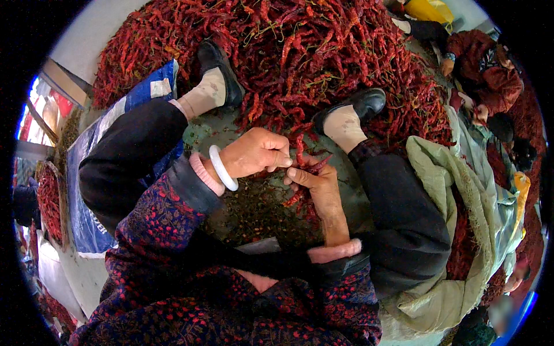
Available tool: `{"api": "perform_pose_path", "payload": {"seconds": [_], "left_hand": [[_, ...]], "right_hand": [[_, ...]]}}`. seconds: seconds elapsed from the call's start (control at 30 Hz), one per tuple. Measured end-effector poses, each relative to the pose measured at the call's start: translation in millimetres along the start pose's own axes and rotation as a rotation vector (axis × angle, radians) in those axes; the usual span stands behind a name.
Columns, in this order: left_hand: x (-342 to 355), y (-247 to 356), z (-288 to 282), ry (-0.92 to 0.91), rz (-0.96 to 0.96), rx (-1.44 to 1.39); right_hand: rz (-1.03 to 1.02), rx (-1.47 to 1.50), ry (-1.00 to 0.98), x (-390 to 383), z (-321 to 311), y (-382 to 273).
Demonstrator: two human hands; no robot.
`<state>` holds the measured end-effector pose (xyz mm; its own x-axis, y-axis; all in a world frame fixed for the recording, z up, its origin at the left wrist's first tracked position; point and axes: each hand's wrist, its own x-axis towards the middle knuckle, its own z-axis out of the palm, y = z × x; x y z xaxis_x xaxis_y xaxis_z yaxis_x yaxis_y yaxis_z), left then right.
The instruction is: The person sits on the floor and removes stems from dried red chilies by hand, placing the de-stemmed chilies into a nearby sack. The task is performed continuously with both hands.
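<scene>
Holding a few wrinkled, glossy, deep-red dried chillies [300, 151] between thumb and fingers, your right hand [311, 179] is clamped on them, just beside the fingertips of your left hand [257, 154]. One slender chilli stands at eleven o'clock from the right hand, and at two o'clock just past the left fingertips; another tapers toward one o'clock above the right fingers. More red shows below the right fingers, though you cannot tell whether it is held or lying beneath.

Your left thumb and fingertips are drawn close together, but you cannot tell whether they pinch a stem. That hand reaches in toward three o'clock, its back turned up, with a smooth white ring-shaped bangle [223, 168] at the wrist and the forearm rising from seven o'clock. Your right forearm comes up from five o'clock, and the hand tilts toward eleven, thumb laid across.

At twelve o'clock from both hands spreads a broad heap of red dried chillies [306, 63], reaching both your black shoes. At seven o'clock lies a low, dark brown scatter of crumbly bits [259, 214] on the grey-green floor [353, 185].
</scene>
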<state>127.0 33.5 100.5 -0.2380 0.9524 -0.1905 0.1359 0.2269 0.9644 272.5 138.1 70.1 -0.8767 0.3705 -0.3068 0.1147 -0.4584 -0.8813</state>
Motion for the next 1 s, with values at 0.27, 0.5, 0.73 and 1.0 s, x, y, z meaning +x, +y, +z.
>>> {"api": "perform_pose_path", "payload": {"seconds": [0.27,0.5,0.73,1.0], "left_hand": [[-7.1,-25.2,0.7,-0.203,-0.132,-0.559],[-13.3,-43.5,8.3,-0.355,-0.045,-0.714],[-8.0,-41.0,4.4,-0.507,0.037,-0.655],[1.1,-19.5,0.8,-0.273,-0.044,-0.658]], "right_hand": [[0.039,-0.069,-0.126,-6.2,-2.2,-7.1],[0.144,0.014,-0.278,-6.8,-3.2,-2.1],[0.172,0.131,-0.393,-6.8,-5.5,3.2],[0.089,0.559,-0.309,3.9,-12.4,21.0]]}}
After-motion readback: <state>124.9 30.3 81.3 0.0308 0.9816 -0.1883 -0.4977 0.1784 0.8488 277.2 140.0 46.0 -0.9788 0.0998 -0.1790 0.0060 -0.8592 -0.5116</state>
